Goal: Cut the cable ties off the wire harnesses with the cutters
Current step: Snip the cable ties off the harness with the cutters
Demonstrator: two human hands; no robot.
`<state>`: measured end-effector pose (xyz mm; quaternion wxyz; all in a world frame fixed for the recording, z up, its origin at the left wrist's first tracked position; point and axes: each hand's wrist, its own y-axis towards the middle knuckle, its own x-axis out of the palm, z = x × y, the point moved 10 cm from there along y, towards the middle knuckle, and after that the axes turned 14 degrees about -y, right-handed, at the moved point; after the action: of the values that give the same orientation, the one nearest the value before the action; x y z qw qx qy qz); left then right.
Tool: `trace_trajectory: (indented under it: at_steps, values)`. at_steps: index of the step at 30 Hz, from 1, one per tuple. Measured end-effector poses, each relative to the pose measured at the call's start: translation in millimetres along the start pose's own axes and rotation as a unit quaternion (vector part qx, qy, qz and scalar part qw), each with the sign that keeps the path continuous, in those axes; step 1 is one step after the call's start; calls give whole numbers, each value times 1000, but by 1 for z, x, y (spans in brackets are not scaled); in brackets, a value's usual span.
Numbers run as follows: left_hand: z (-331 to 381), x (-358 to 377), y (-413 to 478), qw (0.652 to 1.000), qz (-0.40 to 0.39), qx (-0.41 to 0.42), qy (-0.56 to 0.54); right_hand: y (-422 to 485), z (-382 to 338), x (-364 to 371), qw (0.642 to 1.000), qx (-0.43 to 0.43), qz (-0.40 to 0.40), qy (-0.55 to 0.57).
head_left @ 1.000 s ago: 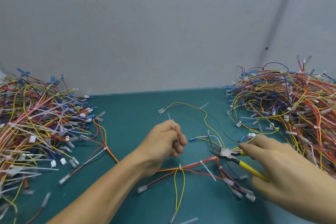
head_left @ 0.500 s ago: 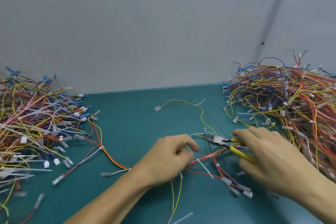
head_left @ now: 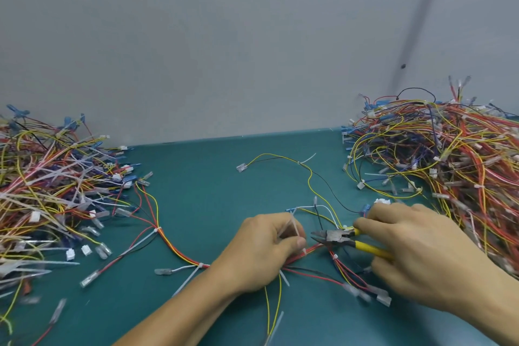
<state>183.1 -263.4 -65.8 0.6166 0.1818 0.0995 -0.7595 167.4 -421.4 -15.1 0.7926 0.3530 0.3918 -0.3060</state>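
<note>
Near centre on the teal mat [head_left: 213, 199], the left hand [head_left: 261, 250] pinches the wire harness [head_left: 168, 238] and a white cable tie [head_left: 293, 226]; the right hand [head_left: 421, 255] grips the cutters [head_left: 337, 237], jaws apart — best slip one blade under the strap, clear of insulation.

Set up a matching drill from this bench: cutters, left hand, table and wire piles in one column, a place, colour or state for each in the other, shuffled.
1 cutters
2 left hand
3 table
4 wire piles

a teal
b pinches white ties
c in right hand
d at both table sides

Pairs: 1c, 2b, 3a, 4d
</note>
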Motion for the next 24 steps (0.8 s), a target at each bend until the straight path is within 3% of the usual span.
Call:
trace_trajectory:
  at_steps: [6, 24]
  values:
    - [-9, -1, 3, 999, -3, -37, -20, 0, -9, 1, 1000, -22, -4, 10]
    - [-12, 3, 4, 999, -26, -29, -20, 2, -21, -4, 998, -52, 44, 11]
